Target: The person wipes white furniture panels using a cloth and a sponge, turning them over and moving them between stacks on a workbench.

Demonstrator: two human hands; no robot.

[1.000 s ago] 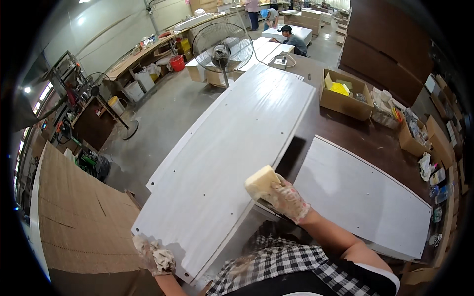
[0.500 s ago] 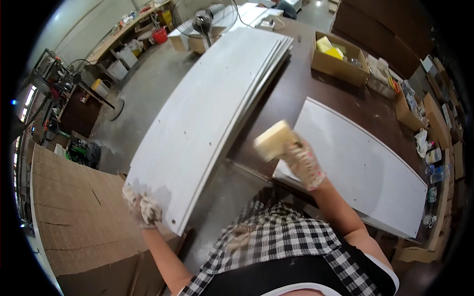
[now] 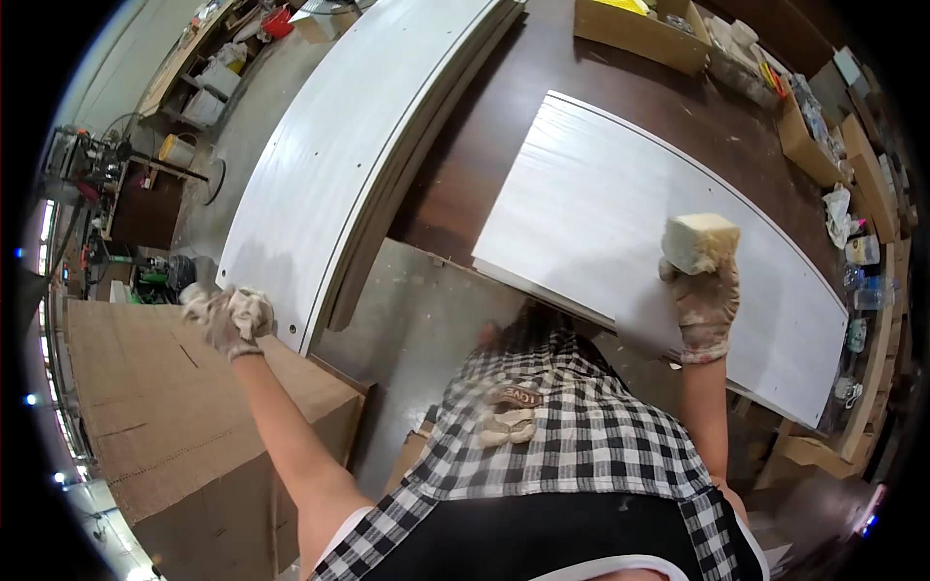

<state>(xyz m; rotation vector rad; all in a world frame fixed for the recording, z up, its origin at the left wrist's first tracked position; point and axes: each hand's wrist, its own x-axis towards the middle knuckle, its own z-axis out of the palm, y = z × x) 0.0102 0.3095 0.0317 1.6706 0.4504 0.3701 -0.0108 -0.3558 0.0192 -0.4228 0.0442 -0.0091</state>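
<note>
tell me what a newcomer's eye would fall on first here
Probably the two white boards: the long left board reaching to the top edge, and the right board on the brown table. Next, the pale sponge in the gloved right hand, over the right board. The gloved left hand is at the left board's near end.

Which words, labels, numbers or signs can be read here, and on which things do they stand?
Checked apron: a brown patch bears short pale lettering, which I do not copy out.
Bottles at right: any print is too small to read.
Sponge and white boards: no lettering visible.
</note>
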